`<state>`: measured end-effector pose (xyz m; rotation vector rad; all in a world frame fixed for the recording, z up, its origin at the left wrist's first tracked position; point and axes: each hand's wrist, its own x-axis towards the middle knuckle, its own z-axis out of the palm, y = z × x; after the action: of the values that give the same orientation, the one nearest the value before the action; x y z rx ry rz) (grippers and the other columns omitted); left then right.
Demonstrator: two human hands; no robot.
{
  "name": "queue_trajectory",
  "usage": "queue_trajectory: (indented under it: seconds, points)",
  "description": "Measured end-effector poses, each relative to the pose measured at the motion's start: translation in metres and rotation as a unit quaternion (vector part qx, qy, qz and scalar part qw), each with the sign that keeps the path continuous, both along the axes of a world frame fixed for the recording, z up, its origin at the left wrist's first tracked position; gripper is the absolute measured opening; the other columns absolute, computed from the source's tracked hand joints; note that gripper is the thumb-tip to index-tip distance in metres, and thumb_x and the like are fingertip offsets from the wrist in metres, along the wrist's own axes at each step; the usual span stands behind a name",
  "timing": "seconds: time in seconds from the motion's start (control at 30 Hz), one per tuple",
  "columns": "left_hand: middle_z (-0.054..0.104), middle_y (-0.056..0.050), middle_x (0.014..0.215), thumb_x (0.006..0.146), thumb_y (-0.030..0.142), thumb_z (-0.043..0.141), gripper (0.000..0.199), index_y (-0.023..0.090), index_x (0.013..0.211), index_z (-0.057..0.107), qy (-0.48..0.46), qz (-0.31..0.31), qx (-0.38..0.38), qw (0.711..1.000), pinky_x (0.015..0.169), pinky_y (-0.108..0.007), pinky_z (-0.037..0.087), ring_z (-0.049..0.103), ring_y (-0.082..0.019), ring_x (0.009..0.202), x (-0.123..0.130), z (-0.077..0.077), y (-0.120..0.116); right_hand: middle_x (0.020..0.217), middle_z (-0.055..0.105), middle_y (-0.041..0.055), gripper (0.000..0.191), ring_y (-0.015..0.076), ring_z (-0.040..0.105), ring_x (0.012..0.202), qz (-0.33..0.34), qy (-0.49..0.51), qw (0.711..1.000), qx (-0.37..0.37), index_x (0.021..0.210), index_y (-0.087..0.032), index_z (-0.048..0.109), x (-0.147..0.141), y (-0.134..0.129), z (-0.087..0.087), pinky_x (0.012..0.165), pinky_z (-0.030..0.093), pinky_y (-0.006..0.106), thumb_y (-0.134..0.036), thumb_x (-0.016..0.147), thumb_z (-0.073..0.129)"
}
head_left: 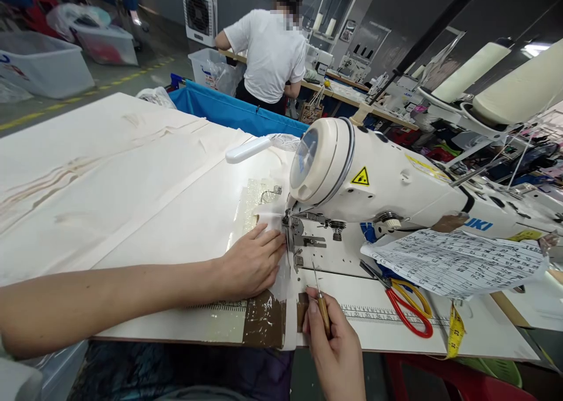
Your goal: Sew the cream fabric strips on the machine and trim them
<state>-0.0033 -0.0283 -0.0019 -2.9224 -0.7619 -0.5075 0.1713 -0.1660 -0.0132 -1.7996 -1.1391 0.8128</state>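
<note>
My left hand lies flat, fingers stretched out, on a strip of white fabric beside the needle area of a white sewing machine. Its fingertips come close to the presser foot. Lower right, my right hand is closed around the wooden handle of an awl. The awl's thin metal tip points up and away from me, over the table near the machine's plate. The far end of the fabric under the machine head is hidden.
Scissors with red and yellow handles, a yellow tape measure and a handwritten paper lie to the right. Pale fabric spreads across the left table. Beyond a blue cloth bin, a person works. Thread cones stand right.
</note>
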Motion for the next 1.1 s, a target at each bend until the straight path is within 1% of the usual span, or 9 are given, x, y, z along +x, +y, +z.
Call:
queue_trajectory:
  seconds: [0.1,0.27,0.37,0.53,0.6,0.67,0.87,1.03,1.1]
  points:
    - [0.06,-0.016,0.126,0.092,0.031,0.045,0.04,0.007,0.12,0.06,-0.009,0.001,-0.004,1.0,0.108,-0.044,0.03,0.05,-0.028,0.118,0.0,-0.001,-0.002,0.065,0.057,-0.0003,0.048,0.0137,0.053,0.055,-0.012,0.059,0.998,-0.001,0.11,-0.015,0.065,-0.001,0.002,0.003,0.041,0.037,0.02,-0.056,0.087,0.056]
    - [0.059,-0.017,0.128,0.088,0.026,0.049,0.04,0.006,0.121,0.058,0.023,-0.007,-0.012,1.0,0.105,-0.043,0.032,0.05,-0.029,0.119,0.0,0.002,-0.003,0.061,0.049,-0.0038,0.048,0.0107,0.043,0.051,-0.069,0.12,0.99,0.003,0.105,-0.015,0.066,-0.011,0.004,0.013,0.041,0.031,0.02,-0.057,0.081,0.062]
    - [0.059,-0.017,0.128,0.089,0.027,0.048,0.04,0.006,0.123,0.057,0.018,-0.007,-0.012,1.0,0.105,-0.043,0.032,0.05,-0.029,0.118,-0.001,0.002,-0.004,0.06,0.048,-0.0045,0.051,0.0104,0.041,0.049,-0.084,0.132,0.988,-0.007,0.104,-0.015,0.066,-0.012,0.005,0.017,0.042,0.031,0.021,-0.06,0.079,0.064]
    - [0.06,-0.016,0.124,0.094,0.028,0.043,0.04,0.006,0.123,0.057,-0.004,-0.011,-0.001,1.0,0.106,-0.044,0.03,0.05,-0.028,0.117,-0.001,0.0,-0.005,0.056,0.048,-0.0042,0.065,0.0112,0.042,0.047,-0.066,0.135,0.988,-0.033,0.103,-0.012,0.067,-0.005,0.009,0.016,0.039,0.032,0.021,-0.068,0.07,0.067]
    - [0.061,-0.017,0.123,0.094,0.028,0.041,0.04,0.005,0.123,0.057,-0.002,-0.014,0.001,1.0,0.106,-0.045,0.03,0.05,-0.028,0.117,-0.001,0.0,-0.005,0.055,0.048,-0.0038,0.068,0.0114,0.043,0.047,-0.071,0.141,0.987,-0.035,0.103,-0.012,0.068,-0.002,0.01,0.014,0.039,0.033,0.021,-0.07,0.067,0.068]
    - [0.061,-0.017,0.123,0.094,0.028,0.041,0.04,0.005,0.123,0.057,0.001,-0.016,0.001,1.0,0.107,-0.046,0.03,0.05,-0.028,0.117,-0.001,0.0,-0.006,0.056,0.05,-0.0036,0.067,0.0112,0.044,0.047,-0.073,0.155,0.984,-0.038,0.105,-0.012,0.067,0.0,0.008,0.01,0.038,0.034,0.021,-0.068,0.069,0.068]
    - [0.06,-0.018,0.123,0.093,0.027,0.042,0.04,0.005,0.122,0.058,-0.001,-0.022,-0.004,1.0,0.106,-0.045,0.031,0.051,-0.028,0.115,-0.001,0.001,-0.007,0.061,0.053,-0.0041,0.058,0.009,0.042,0.044,-0.03,0.173,0.984,-0.038,0.113,-0.014,0.063,0.009,0.002,-0.002,0.04,0.036,0.021,-0.06,0.078,0.066]
    - [0.059,-0.018,0.125,0.093,0.027,0.043,0.04,0.005,0.123,0.057,-0.007,-0.019,-0.005,1.0,0.106,-0.045,0.031,0.052,-0.028,0.115,-0.001,-0.002,-0.005,0.06,0.053,-0.0043,0.057,0.0096,0.043,0.044,-0.021,0.154,0.987,-0.029,0.112,-0.015,0.064,0.012,0.003,-0.004,0.04,0.037,0.021,-0.061,0.078,0.066]
    - [0.059,-0.018,0.126,0.093,0.028,0.044,0.041,0.005,0.124,0.057,-0.007,-0.019,0.001,1.0,0.105,-0.044,0.032,0.051,-0.028,0.116,0.0,-0.003,-0.003,0.06,0.053,-0.0037,0.056,0.0111,0.047,0.049,-0.022,0.15,0.988,-0.018,0.111,-0.014,0.065,0.012,0.004,-0.004,0.044,0.041,0.021,-0.06,0.078,0.066]
